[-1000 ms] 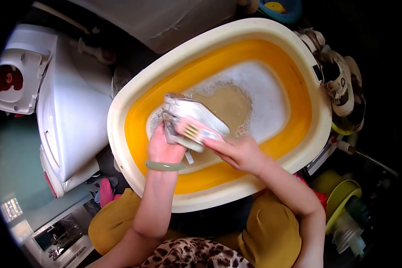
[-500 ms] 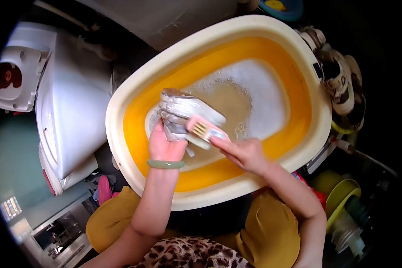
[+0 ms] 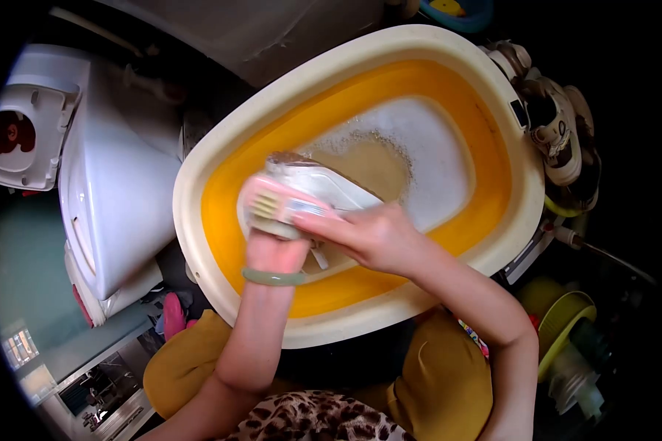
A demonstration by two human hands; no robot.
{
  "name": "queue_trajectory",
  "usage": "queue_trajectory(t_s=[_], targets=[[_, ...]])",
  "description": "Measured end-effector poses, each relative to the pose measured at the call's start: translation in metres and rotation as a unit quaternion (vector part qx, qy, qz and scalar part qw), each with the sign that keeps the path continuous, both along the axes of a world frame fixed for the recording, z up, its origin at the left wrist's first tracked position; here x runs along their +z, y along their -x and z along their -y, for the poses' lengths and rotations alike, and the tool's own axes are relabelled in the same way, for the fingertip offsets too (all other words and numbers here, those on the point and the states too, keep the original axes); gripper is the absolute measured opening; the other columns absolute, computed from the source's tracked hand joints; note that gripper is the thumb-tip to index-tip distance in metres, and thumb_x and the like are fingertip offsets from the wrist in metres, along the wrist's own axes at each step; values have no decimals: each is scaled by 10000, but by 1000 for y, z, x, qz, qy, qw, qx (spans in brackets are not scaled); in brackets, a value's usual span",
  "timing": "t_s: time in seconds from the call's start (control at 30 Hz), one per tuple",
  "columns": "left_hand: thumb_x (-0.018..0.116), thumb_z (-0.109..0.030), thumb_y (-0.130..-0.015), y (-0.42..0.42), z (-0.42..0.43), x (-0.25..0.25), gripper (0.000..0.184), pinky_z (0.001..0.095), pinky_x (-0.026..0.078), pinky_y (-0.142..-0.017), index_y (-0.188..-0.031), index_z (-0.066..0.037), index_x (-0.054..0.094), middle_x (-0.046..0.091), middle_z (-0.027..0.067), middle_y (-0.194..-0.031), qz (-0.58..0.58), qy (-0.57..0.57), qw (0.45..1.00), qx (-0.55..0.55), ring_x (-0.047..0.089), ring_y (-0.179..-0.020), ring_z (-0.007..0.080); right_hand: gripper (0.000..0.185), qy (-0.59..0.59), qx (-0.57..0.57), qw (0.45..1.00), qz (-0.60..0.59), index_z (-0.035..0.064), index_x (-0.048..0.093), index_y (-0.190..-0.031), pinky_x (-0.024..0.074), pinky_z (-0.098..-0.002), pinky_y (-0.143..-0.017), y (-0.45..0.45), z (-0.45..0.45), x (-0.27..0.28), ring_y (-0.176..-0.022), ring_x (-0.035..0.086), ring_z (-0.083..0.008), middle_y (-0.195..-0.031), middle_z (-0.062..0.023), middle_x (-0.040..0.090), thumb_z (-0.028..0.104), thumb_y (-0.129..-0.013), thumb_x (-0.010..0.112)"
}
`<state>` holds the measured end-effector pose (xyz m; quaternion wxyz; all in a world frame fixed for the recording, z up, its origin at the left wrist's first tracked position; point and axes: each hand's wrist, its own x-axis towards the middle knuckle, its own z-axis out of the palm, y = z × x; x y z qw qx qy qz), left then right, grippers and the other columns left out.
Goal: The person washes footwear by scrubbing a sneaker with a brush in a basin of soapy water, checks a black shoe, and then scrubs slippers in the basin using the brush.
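My left hand, with a green bangle at its wrist, grips a wet white shoe at its near end. The shoe is held over the soapy water in a large basin with a cream rim and yellow inner wall. My right hand is closed on a pink scrubbing brush with pale bristles. The brush lies across the near end of the shoe, just above my left hand, and is blurred by motion. The brush and my right hand hide part of the shoe and my left fingers.
A white toilet stands left of the basin. Several worn shoes lie by its right rim. Green bowls are at the lower right, and a blue basin sits at the top.
The brush and my right hand have moved left along the shoe, toward my left hand. The shoe has stayed nearly in place over the water.
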<state>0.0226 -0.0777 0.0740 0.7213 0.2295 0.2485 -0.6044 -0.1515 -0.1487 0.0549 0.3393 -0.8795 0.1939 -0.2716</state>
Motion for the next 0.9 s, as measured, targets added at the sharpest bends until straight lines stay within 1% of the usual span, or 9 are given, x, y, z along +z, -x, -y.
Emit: queue_trajectory(t_s=[0.07, 0.13, 0.17, 0.27, 0.4, 0.5, 0.73, 0.8, 0.9], targets=[[404, -213, -955, 0, -6, -10, 258, 432, 448, -935, -1121, -49, 514, 574, 120, -1049, 0, 66, 998, -7, 553, -1006, 255, 539, -7, 0, 1000, -14, 282, 540, -1258, 423, -314, -413, -28, 12, 34, -473, 548, -194, -590, -44, 547, 94, -766, 653], [412, -232, -950, 2, 7, -2, 270, 422, 453, -924, -1104, -38, 519, 579, 110, -1033, -4, 11, 1000, 2, 561, -989, 246, 539, -16, -23, 1000, -2, 286, 534, -1263, 422, -311, -405, -17, 4, 22, -460, 543, -193, -587, -40, 548, 103, -765, 629], [382, -241, -960, 10, 11, 3, 292, 404, 449, -925, -1112, -34, 523, 586, 95, -1049, 129, -33, 991, -31, 565, -997, 239, 540, -24, -41, 999, 9, 290, 529, -1267, 421, -309, -396, -6, -1, 11, -447, 537, -193, -583, -36, 549, 112, -763, 606], [345, -237, -968, 18, 14, 0, 313, 390, 432, -947, -1143, -42, 517, 577, 85, -1112, 204, -151, 967, -37, 556, -1038, 228, 490, -64, -19, 997, -29, 273, 548, -1246, 417, -310, -403, 43, -33, -29, -453, 543, -200, -566, -52, 540, 117, -788, 625], [357, -289, -970, 30, 9, -6, 327, 378, 392, -987, -1180, -89, 507, 544, 67, -1199, 182, -139, 972, -54, 525, -1105, 206, 462, -54, -16, 995, -81, 264, 539, -1259, 439, -327, -420, 27, -15, -3, -460, 552, -231, -589, -73, 564, 140, -819, 608], [374, -314, -973, 36, 15, -3, 348, 358, 405, -975, -1203, -84, 496, 556, 60, -1178, 245, -134, 958, -58, 529, -1099, 196, 436, -91, -65, 989, -100, 250, 516, -1285, 465, -370, -466, -7, 8, 30, -498, 565, -299, -645, -128, 591, 156, -864, 585], [404, -297, -976, 40, 7, -20, 345, 321, 438, -898, -1177, -37, 509, 587, 65, -1122, 379, -137, 915, -29, 557, -1047, 173, 496, -127, -11, 983, -131, 214, 512, -1298, 477, -345, -494, 65, -31, -12, -519, 593, -259, -648, -114, 606, 94, -829, 623], [433, -280, -970, 38, 11, -23, 307, 306, 466, -828, -1093, -23, 549, 613, 65, -1020, 426, -151, 892, -16, 595, -918, 161, 504, -110, -1, 981, -161, 203, 516, -1293, 489, -337, -506, 59, -18, -5, -547, 612, -254, -680, -107, 625, 85, -817, 632], [446, -271, -964, 30, 23, -2, 297, 300, 474, -805, -1085, -19, 548, 610, 63, -1007, 386, -153, 910, -18, 594, -910, 158, 509, -108, 6, 987, -117, 195, 522, -1286, 493, -335, -510, 43, -3, 4, -551, 615, -256, -695, -107, 633, 77, -806, 640]])
